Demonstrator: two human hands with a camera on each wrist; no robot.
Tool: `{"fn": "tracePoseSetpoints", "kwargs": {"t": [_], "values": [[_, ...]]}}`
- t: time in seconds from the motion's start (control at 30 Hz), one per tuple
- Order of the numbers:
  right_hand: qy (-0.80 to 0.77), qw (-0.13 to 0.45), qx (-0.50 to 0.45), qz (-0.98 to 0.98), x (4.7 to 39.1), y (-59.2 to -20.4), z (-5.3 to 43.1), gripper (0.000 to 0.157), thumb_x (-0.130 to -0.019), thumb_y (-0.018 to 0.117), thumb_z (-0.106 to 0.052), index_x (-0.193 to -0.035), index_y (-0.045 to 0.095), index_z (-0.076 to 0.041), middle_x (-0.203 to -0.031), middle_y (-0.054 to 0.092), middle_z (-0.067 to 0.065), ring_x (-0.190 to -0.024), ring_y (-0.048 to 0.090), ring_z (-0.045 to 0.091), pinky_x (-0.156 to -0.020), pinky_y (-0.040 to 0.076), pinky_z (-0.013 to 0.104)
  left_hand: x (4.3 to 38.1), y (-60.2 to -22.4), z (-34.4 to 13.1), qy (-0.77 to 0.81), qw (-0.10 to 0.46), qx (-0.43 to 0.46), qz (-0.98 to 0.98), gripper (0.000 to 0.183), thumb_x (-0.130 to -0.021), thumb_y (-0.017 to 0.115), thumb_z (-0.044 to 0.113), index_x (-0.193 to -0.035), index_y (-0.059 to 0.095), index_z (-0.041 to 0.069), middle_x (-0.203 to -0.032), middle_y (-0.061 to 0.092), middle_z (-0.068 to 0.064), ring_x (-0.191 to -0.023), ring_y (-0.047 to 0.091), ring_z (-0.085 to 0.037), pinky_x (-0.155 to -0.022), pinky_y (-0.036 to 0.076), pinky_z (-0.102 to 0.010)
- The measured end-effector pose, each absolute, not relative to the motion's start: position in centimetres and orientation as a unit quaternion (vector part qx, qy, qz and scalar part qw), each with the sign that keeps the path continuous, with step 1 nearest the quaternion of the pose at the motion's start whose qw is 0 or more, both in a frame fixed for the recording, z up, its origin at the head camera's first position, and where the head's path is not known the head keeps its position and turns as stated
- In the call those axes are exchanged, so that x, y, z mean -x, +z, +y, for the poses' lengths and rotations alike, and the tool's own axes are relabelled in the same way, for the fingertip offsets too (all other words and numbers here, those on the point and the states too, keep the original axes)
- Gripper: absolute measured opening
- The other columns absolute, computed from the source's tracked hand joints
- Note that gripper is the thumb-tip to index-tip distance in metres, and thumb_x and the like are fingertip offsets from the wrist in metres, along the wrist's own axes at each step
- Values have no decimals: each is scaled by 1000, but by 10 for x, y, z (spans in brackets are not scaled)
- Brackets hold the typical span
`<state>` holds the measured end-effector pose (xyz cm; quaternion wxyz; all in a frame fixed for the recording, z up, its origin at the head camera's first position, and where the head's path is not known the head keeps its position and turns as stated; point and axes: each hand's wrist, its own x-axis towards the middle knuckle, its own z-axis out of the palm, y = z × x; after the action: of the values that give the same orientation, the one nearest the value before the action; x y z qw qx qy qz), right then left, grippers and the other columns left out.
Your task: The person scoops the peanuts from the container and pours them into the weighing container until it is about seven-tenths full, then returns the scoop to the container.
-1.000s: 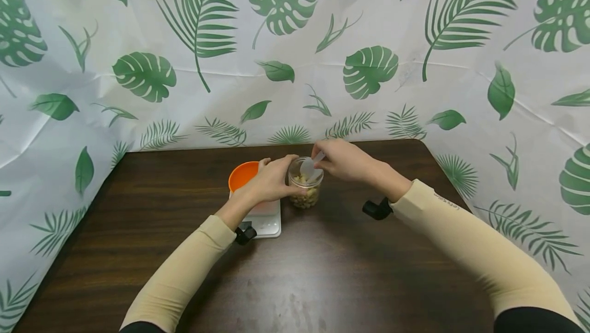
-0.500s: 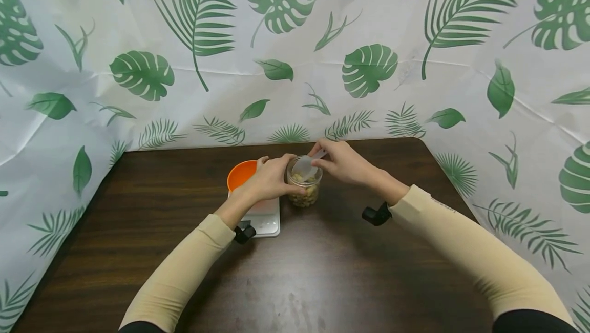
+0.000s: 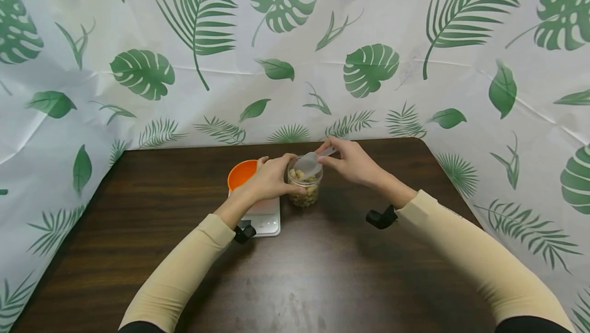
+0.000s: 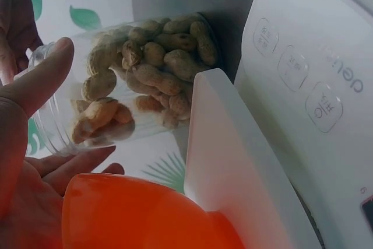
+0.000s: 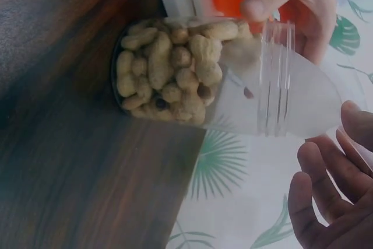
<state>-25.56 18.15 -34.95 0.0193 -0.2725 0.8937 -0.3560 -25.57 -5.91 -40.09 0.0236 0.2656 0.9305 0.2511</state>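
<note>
A clear jar [image 3: 306, 199] of unshelled peanuts [image 5: 169, 74] stands upright on the table. My left hand [image 3: 272, 178] holds it from the left near its neck, thumb [image 4: 49, 77] on one side and fingers on the other. With its thumb and fingertips my right hand [image 3: 352, 163] pinches the handle of a translucent white plastic spoon [image 3: 308, 164]. The spoon's bowl tilts down into the jar mouth in the head view. Several peanuts lie at the spoon's end, seen through the clear wall; whether they rest on it I cannot tell.
Left of the jar, a white kitchen scale [image 3: 269, 225] bears an orange bowl [image 3: 240, 174], partly behind my left hand and wrist. The dark wooden table [image 3: 322, 271] ends at a leaf-print curtain [image 3: 295, 97] at the back.
My right hand has drawn the spoon upward and slightly to the right, and its handle now lies flatter. The left hand stays on the jar, which has not visibly moved.
</note>
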Motion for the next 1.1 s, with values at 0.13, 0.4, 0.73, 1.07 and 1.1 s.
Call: {"fn": "tracePoseSetpoints", "kwargs": {"t": [0.13, 0.4, 0.73, 1.07, 1.1], "values": [[-367, 14, 255, 894, 255, -349, 185, 21, -95, 62, -29, -110, 64, -16, -105, 64, 2, -55, 48, 23, -53, 42, 38, 255, -400, -60, 252, 27, -267, 930, 88, -72, 77, 56, -140, 43, 12, -124, 60, 2, -112, 55, -15, -102, 18, -56], [-379, -2, 251, 891, 255, -351, 189, 22, -94, 63, -30, -110, 64, -14, -109, 63, 4, -75, 58, 21, -59, 44, 38, 255, -400, -60, 252, 23, -270, 929, 86, -73, 78, 55, -139, 44, 12, -123, 60, 3, -111, 55, -14, -102, 18, -56], [-393, -34, 260, 882, 254, -362, 187, 20, -94, 63, -29, -109, 63, -15, -111, 64, 3, -73, 60, 18, -58, 45, 38, 256, -401, -60, 254, 24, -273, 927, 85, -73, 78, 55, -139, 45, 12, -122, 60, 3, -109, 56, -15, -102, 18, -56], [-364, -54, 289, 884, 252, -359, 185, 20, -94, 64, -25, -111, 63, -14, -106, 66, 1, -66, 56, 17, -55, 43, 34, 256, -400, -60, 253, 28, -275, 927, 87, -73, 77, 56, -140, 44, 12, -124, 60, 1, -110, 56, -16, -103, 17, -57], [-357, -59, 297, 884, 252, -357, 185, 21, -94, 64, -24, -111, 64, -13, -105, 66, 1, -64, 55, 17, -54, 43, 34, 256, -400, -61, 254, 27, -274, 927, 87, -73, 77, 56, -140, 44, 12, -124, 60, 1, -110, 56, -16, -103, 17, -57]]}}
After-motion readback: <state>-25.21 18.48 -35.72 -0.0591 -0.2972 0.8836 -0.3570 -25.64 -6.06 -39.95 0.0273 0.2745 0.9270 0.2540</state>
